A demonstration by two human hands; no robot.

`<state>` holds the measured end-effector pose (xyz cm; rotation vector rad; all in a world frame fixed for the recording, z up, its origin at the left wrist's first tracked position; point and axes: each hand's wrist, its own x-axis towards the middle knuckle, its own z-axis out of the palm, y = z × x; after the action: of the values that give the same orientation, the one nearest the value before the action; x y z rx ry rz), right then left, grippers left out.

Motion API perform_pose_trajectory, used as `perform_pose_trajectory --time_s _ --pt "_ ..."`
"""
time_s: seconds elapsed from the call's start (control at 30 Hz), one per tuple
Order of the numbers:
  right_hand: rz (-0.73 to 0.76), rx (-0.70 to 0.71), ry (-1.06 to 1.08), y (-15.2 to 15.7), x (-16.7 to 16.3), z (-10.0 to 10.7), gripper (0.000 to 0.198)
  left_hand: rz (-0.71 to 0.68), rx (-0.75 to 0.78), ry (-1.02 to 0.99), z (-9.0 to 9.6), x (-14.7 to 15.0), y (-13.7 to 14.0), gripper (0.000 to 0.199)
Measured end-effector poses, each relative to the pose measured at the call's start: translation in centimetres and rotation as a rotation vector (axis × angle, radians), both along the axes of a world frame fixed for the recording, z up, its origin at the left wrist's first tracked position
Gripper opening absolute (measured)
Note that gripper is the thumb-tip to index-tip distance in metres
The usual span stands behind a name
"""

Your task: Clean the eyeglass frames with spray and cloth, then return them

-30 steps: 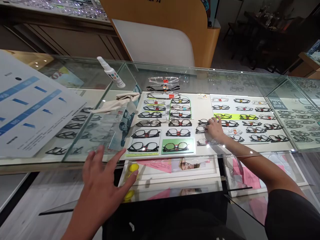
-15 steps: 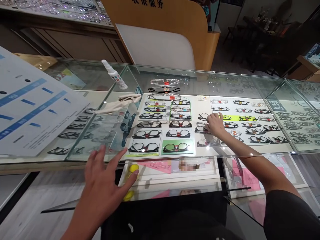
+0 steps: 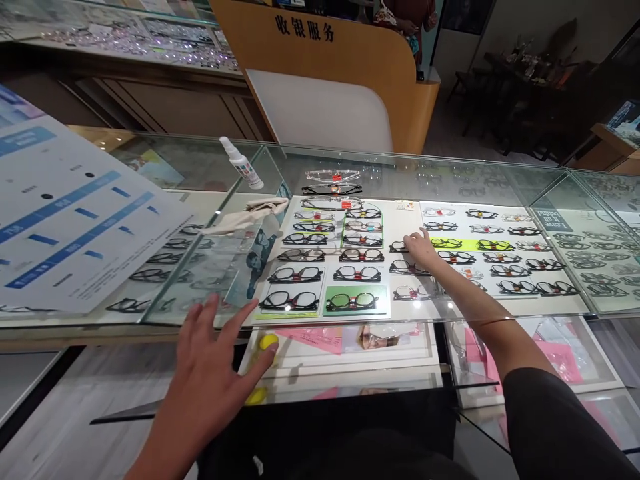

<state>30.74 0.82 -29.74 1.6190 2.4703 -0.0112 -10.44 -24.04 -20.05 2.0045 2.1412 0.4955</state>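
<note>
My left hand (image 3: 207, 373) is spread at the front edge of the glass display case (image 3: 360, 321), its fingertips at the glass and nothing in its grasp. Farther right, my right hand (image 3: 421, 250) reaches over the rows of eyeglasses, fingers curled and bunched. Whatever those fingers may hold is hidden. Just left of them are dark-framed eyeglasses (image 3: 399, 247), partly covered by the hand. Nearer me lie black eyeglasses (image 3: 289, 301) on a white card and another pair of eyeglasses (image 3: 352, 302) on a green card.
A white spray bottle (image 3: 242, 164) stands on the glass beside a crumpled beige cloth (image 3: 247, 217). At left is a large printed sheet (image 3: 85, 220). Trays with pink papers (image 3: 313, 340) sit below the case front. A wooden counter (image 3: 345, 47) is behind, where a person (image 3: 417, 23) stands.
The view has tipped up slightly, showing more of the back counter and the person. My right hand has shifted a little left over the eyeglasses. My left hand stays spread at the edge.
</note>
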Motion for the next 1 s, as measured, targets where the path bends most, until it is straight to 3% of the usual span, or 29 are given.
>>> perform_pose_trajectory --time_s 0.27,0.53,0.7,1.0 --pt "-0.009 0.003 -0.005 0.2 -0.2 0.1 0.051 0.015 0.003 -0.026 -0.2 -0.1 0.1 0.074" --pt "0.001 -0.037 0.089 -2.5 1.1 2.1 0.027 0.003 -0.001 -0.012 -0.3 -0.1 0.1 0.074" --pt "0.033 -0.082 0.076 -4.3 1.7 1.6 0.021 -0.008 0.004 0.010 -0.1 0.0 0.1 0.075" --pt "0.060 -0.075 0.036 -4.8 1.5 1.5 0.020 -0.027 0.012 0.003 -0.4 -0.4 0.1 0.074"
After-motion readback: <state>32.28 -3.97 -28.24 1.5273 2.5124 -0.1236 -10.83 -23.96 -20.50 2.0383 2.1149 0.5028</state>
